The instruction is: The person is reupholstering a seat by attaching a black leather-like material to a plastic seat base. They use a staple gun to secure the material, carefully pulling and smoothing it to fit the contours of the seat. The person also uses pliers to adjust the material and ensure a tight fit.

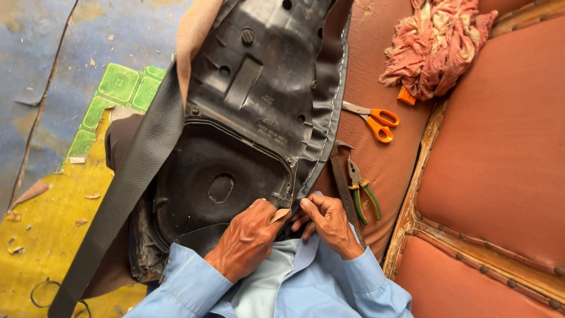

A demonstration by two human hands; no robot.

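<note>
An upturned black plastic seat base (247, 106) lies across my lap, with a black leatherette cover (132, 182) wrapped around its edges. My left hand (247, 238) pinches the cover's edge at the near end of the base. Close beside it, my right hand (329, 224) grips the same edge of the cover, the fingers curled over it. Both sleeves are light blue.
Green-handled pliers (362, 191) and a dark flat tool (344, 188) lie on the red-brown sofa seat (488, 147) to my right. Orange-handled scissors (376, 121) and a crumpled pink cloth (435, 44) lie further back. Scraps litter the yellow and blue floor (41, 224) on the left.
</note>
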